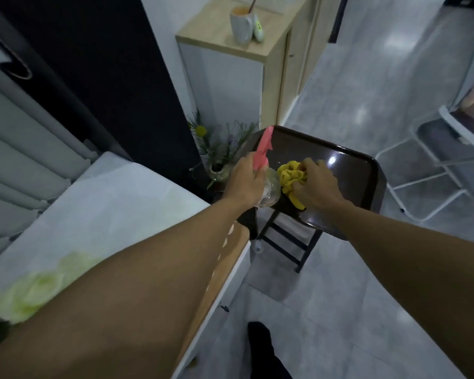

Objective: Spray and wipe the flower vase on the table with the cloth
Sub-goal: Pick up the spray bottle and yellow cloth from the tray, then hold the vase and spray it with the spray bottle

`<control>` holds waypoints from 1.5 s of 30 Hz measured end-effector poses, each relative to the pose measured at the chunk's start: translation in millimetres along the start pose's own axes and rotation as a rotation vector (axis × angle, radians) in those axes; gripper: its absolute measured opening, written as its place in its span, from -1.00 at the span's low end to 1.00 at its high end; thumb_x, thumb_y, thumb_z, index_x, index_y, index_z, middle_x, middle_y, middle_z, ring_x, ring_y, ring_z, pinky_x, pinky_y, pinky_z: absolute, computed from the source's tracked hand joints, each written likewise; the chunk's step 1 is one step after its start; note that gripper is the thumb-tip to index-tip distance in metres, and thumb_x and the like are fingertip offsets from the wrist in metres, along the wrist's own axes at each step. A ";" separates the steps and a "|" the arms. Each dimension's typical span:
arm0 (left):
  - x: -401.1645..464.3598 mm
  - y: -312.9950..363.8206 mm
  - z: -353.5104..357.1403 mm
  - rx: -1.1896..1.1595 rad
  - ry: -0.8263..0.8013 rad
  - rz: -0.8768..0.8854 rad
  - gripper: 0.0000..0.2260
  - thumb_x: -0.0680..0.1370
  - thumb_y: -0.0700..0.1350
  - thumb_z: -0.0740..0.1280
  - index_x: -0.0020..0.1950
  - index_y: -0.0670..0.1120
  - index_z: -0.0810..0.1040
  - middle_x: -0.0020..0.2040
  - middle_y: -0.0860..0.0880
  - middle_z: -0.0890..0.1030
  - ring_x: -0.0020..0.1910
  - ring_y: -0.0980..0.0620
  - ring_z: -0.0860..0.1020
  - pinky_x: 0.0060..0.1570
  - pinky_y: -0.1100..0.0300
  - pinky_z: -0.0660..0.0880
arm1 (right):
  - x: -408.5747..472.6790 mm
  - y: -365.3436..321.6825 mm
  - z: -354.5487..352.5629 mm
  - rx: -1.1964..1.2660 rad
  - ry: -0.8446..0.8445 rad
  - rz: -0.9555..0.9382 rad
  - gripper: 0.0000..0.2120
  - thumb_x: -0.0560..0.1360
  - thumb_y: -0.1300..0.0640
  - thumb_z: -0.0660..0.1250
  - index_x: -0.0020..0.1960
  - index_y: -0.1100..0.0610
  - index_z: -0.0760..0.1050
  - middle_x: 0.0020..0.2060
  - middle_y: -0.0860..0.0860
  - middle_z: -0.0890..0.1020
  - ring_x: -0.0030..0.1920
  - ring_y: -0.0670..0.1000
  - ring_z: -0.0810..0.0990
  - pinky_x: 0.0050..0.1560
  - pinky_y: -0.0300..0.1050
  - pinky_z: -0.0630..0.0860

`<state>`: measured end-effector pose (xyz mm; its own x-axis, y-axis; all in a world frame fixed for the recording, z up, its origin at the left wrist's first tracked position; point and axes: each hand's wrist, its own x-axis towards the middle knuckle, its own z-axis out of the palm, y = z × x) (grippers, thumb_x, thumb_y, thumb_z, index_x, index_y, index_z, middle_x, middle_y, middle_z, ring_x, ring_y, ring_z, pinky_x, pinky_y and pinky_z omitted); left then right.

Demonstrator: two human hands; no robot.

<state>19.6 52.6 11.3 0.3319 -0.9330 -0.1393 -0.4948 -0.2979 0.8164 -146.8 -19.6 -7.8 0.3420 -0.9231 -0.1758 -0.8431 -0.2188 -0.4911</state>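
Pink plastic forms the trigger head of a clear spray bottle [270,187], which the left hand [245,184] has its fingers closed around at the neck, nozzle pointing toward 12 o'clock. The bottle's see-through body shows below the hand; whether any liquid is inside cannot be told. Just beside it, at 3 o'clock, the right hand [316,184] is clamped on a crumpled yellow cloth [289,175], a tail of the cloth hanging out beneath the palm. Both hands are over a dark brown glossy tray-like worktop [348,170] with a raised rim, carried on a dark frame with crossbars. At 9 o'clock from the bottle, lower and beside the worktop's edge against a dark wall, stands a small olive-green flower vase [220,172] holding green stems, thin leaves and one round yellow bloom; neither hand touches it. Farther off at 12 o'clock, a pale wooden cabinet [260,36] carries a white mug [241,26] with a thin stick standing in it. A white bed [99,203] lies at 8 o'clock.
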 end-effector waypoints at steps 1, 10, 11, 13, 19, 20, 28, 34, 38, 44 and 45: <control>-12.0 -3.7 -10.3 -0.007 0.016 0.005 -0.76 0.71 -0.04 0.23 0.31 -0.11 0.53 0.15 -0.13 0.61 0.10 -0.07 0.56 0.04 0.11 0.42 | -5.9 -12.5 -0.9 -0.002 0.001 -0.025 -0.68 0.48 0.11 0.31 0.21 0.14 0.41 0.14 0.16 0.44 0.04 0.21 0.51 0.03 0.06 0.46; -172.2 -61.0 -109.5 0.017 0.180 0.011 -0.78 0.72 -0.05 0.19 0.19 -0.14 0.53 0.03 -0.08 0.56 0.00 -0.04 0.53 -0.13 0.20 0.39 | -96.5 -145.0 40.1 -0.034 -0.046 -0.315 -0.71 0.48 0.14 0.32 0.16 0.18 0.41 0.11 0.17 0.43 0.04 0.26 0.49 0.00 0.07 0.45; -187.4 -66.7 -113.9 0.035 0.182 0.008 -0.78 0.72 -0.03 0.18 0.18 -0.14 0.53 0.02 -0.08 0.56 0.00 -0.04 0.53 -0.13 0.21 0.38 | -104.8 -154.9 47.4 -0.035 -0.059 -0.321 -0.72 0.48 0.13 0.33 0.16 0.18 0.41 0.12 0.17 0.43 0.05 0.26 0.49 0.02 0.08 0.46; -227.2 -83.6 -126.0 0.055 0.206 -0.019 -0.77 0.72 0.01 0.17 0.16 -0.11 0.51 0.03 -0.09 0.55 0.01 -0.06 0.54 -0.06 0.16 0.39 | -129.1 -177.7 67.8 -0.040 -0.089 -0.353 -0.73 0.48 0.15 0.33 0.14 0.18 0.41 0.13 0.17 0.44 0.06 0.25 0.49 0.02 0.04 0.44; -337.6 -134.1 -151.6 0.067 0.318 -0.086 -0.80 0.71 0.04 0.18 -0.03 -0.03 0.44 -0.09 -0.03 0.52 -0.05 -0.04 0.53 0.00 0.00 0.51 | -194.8 -227.4 126.7 -0.048 -0.244 -0.443 -0.69 0.46 0.14 0.32 0.18 0.15 0.43 0.11 0.16 0.46 -0.05 0.16 0.47 -0.06 -0.06 0.40; -354.0 -142.2 -154.9 0.070 0.349 -0.096 -0.80 0.71 0.03 0.20 -0.04 -0.03 0.44 -0.12 0.00 0.51 -0.08 0.02 0.51 -0.04 0.06 0.48 | -204.6 -234.0 137.0 -0.064 -0.275 -0.446 -0.68 0.46 0.14 0.32 0.20 0.15 0.43 0.11 0.15 0.46 -0.04 0.17 0.48 -0.05 -0.07 0.38; -439.5 -194.7 -166.5 0.059 0.569 -0.257 -0.87 0.72 -0.03 0.18 0.07 -0.08 0.41 -0.03 0.00 0.39 -0.12 0.10 0.45 -0.11 0.15 0.42 | -251.7 -261.8 205.7 -0.239 -0.479 -0.466 -0.65 0.49 0.15 0.31 0.25 0.20 0.39 0.19 0.19 0.42 0.09 0.21 0.51 -0.08 -0.07 0.40; -447.7 -214.5 -176.6 -0.020 0.652 -0.331 -0.68 0.73 -0.11 0.10 0.50 -0.04 0.32 0.01 -0.03 0.36 -0.02 0.15 0.42 0.03 0.16 0.41 | -253.4 -254.6 228.8 -0.351 -0.627 -0.394 -0.53 0.44 0.11 0.42 0.29 0.20 0.40 0.21 0.20 0.49 0.15 0.23 0.52 0.03 0.01 0.45; -438.6 -221.1 -176.1 -0.002 0.674 -0.357 -0.53 0.72 -0.16 0.10 0.64 0.00 0.17 0.07 -0.05 0.38 0.07 0.16 0.38 0.09 0.30 0.38 | -249.8 -253.4 227.7 -0.451 -0.666 -0.358 -0.39 0.37 -0.08 0.44 0.33 0.11 0.37 0.13 0.15 0.53 0.27 0.23 0.48 0.25 0.12 0.41; -420.6 -223.1 -180.5 -0.191 0.757 -0.486 -0.63 0.60 -0.16 0.23 0.41 -0.10 0.33 0.13 -0.04 0.35 0.02 0.09 0.48 0.24 -0.10 0.50 | -257.8 -293.3 211.8 -0.221 -0.375 -0.545 -0.20 0.22 -0.51 0.32 0.31 -0.07 0.37 0.20 0.01 0.50 0.35 0.13 0.32 0.25 0.13 0.23; -417.3 -222.4 -182.8 -0.238 0.772 -0.510 -0.59 0.53 -0.11 0.26 0.38 -0.07 0.32 0.14 -0.02 0.38 0.02 0.01 0.52 0.18 -0.15 0.52 | -259.4 -300.4 210.9 -0.072 -0.346 -0.599 -0.18 0.20 -0.52 0.35 0.30 -0.08 0.38 0.18 -0.04 0.50 0.34 0.10 0.33 0.24 0.08 0.25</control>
<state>138.0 545.2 -9.7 0.9428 -0.2860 -0.1711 0.0041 -0.5033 0.8641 105.3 352.3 5.4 0.8598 -0.4850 -0.1598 -0.4887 -0.6906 -0.5332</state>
